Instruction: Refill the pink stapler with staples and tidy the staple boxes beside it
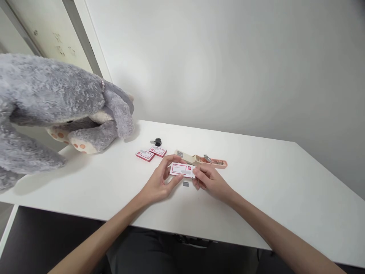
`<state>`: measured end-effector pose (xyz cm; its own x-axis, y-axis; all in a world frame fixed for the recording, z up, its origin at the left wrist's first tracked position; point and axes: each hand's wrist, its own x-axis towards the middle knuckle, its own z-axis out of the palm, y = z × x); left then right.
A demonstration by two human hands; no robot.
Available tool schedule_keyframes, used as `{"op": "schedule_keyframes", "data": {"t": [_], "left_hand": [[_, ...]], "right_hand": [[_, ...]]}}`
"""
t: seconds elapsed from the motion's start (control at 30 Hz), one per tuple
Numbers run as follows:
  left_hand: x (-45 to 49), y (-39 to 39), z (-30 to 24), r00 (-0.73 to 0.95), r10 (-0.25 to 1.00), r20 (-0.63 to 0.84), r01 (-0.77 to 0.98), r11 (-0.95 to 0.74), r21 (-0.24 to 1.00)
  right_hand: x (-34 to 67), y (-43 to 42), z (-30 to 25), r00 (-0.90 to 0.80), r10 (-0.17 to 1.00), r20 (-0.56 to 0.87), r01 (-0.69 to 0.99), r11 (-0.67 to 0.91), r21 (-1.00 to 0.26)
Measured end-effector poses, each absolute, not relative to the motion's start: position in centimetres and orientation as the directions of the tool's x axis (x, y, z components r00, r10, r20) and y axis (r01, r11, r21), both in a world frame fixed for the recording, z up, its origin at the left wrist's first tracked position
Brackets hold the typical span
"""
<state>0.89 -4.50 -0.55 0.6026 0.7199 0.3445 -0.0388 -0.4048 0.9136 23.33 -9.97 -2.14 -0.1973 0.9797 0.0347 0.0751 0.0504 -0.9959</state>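
Note:
Between my two hands is a small white and red staple box [178, 170], its printed face tilted up toward me. My left hand [159, 182] grips its left end, thumb along the near edge and fingers behind. My right hand [211, 179] is closed on the right end, with the thumb on the box's face. A short strip of grey staples [186, 184] lies on the table just below the box. Behind my hands an opened stapler [212, 161] rests on the table, its cream part [186, 157] to the left and pink-orange part to the right.
Two more red and white staple boxes [145, 155] lie to the left, near a black staple remover [156, 142]. A big grey plush toy [57, 95] takes up the left side of the white table [270, 182]. A pale wall [228, 68] stands behind.

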Motion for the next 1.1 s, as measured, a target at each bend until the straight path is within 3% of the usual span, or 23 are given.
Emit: {"op": "schedule_keyframes", "data": {"t": [0.33,0.53,0.67,0.8,0.9,1.1], "left_hand": [[0.7,-5.0,0.4,0.733,0.657,0.175,0.063,-0.322,0.945],[-0.8,-4.0,0.3,0.636,0.731,0.246,0.204,-0.467,0.861],[-4.2,-2.7,0.3,0.553,0.780,0.294,0.425,-0.567,0.706],[-8.6,-1.0,0.1,0.597,0.679,0.427,0.535,-0.733,0.419],[-11.1,0.1,0.0,0.647,0.654,0.392,0.596,-0.755,0.274],[-12.0,0.7,0.3,0.602,0.646,0.469,0.647,-0.739,0.187]], "right_hand": [[23.5,-10.2,-2.4,-0.235,0.972,0.008,0.039,0.017,-0.999],[23.6,-10.0,-2.7,-0.249,0.967,0.056,0.032,0.066,-0.997],[23.4,-10.3,-2.1,-0.199,0.977,0.073,0.137,0.102,-0.985],[23.0,-10.7,-1.8,-0.188,0.978,0.094,0.273,0.143,-0.951],[22.8,-10.9,-1.9,-0.185,0.976,0.112,0.375,0.176,-0.910],[22.8,-10.7,-1.9,-0.196,0.949,0.247,0.443,0.310,-0.841]]}}
